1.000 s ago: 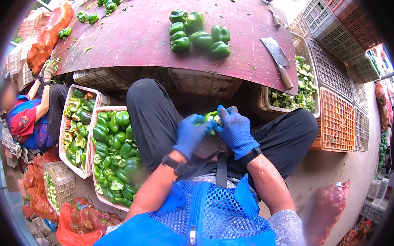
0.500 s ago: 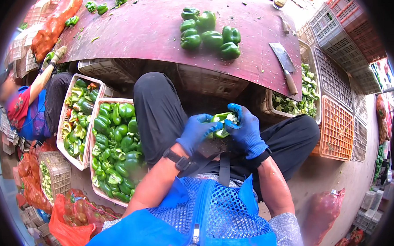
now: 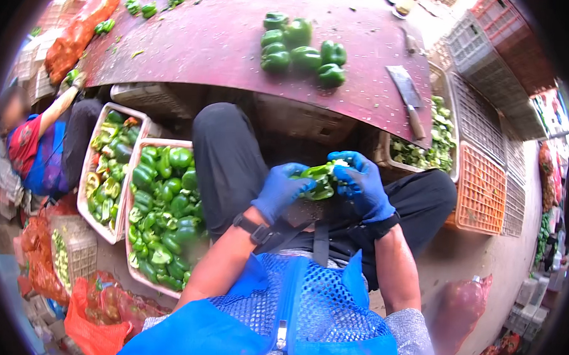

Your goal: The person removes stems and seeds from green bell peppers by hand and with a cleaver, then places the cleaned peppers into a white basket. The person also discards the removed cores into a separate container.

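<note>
Above my lap, between both gloved hands, is a cut-open green bell pepper [image 3: 322, 181]. My left hand [image 3: 281, 194], in a blue glove, is closed around its left side. On the other side my right hand [image 3: 364, 188], also gloved in blue, has its fingers closed at the pepper's right end, where some whitish core shows by the fingertips. The gloves hide part of the pepper. Beyond my hands, several whole green bell peppers [image 3: 307, 56] stand grouped on the red tabletop [image 3: 214, 54].
A cleaver [image 3: 405, 91] lies near the table's right edge. A crate of green peppers [image 3: 168, 217] stands beside my left leg, with a crate of cut peppers [image 3: 109, 189] further left. Right are a crate of green scraps [image 3: 433, 136] and an orange crate [image 3: 481, 189]. A co-worker [image 3: 44, 145] sits at far left.
The pepper has turned between my hands, and its open hollow shows less. My right hand has shifted slightly right. The co-worker's head has changed position.
</note>
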The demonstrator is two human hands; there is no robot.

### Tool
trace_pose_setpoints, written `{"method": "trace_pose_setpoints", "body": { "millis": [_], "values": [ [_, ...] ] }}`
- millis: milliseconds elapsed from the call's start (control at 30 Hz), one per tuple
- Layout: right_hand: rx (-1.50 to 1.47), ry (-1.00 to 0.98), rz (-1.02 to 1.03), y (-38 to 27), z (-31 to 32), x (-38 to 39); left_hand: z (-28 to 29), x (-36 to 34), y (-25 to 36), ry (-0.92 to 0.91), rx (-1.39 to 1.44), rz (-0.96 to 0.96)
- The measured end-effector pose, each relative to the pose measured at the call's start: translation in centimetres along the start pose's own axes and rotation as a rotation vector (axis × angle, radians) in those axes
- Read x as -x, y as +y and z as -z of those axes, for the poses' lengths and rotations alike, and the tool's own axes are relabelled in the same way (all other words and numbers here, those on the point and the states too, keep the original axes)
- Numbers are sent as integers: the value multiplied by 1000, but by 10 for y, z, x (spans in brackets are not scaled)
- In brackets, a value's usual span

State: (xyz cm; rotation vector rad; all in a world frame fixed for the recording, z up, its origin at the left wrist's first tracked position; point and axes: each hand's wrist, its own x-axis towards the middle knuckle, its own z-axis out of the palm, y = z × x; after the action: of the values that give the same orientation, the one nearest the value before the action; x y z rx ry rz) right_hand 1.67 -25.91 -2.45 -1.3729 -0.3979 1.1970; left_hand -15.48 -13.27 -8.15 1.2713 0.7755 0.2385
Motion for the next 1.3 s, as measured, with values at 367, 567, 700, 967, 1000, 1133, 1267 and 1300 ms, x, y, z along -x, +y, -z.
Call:
{"method": "trace_pose_setpoints", "body": {
  "millis": [367, 567, 700, 967, 1000, 1133, 1267, 1300],
  "values": [
    [1045, 580, 306, -36, 92, -11, 2, 18, 20, 29, 162, -26],
    [1499, 715, 238, -34, 138, -23, 2, 16, 18, 1, 244, -1],
    [1436, 746, 196, -19, 161, -30, 7, 28, 38, 18, 254, 7],
    [983, 506, 215, -20, 148, -21, 107, 117, 114, 336, 216, -331],
    [950, 481, 255, -11, 154, -22, 129, 130, 118, 412, 127, -377],
    [793, 280, 228, -9, 132, -29, 211, 194, 100, 813, -177, -319],
    [708, 188, 214, -9, 122, -40, 275, 255, 26, 1062, -425, -246],
    [725, 169, 208, -13, 117, -42, 277, 266, 13, 1120, -483, -227]
  ]
}}
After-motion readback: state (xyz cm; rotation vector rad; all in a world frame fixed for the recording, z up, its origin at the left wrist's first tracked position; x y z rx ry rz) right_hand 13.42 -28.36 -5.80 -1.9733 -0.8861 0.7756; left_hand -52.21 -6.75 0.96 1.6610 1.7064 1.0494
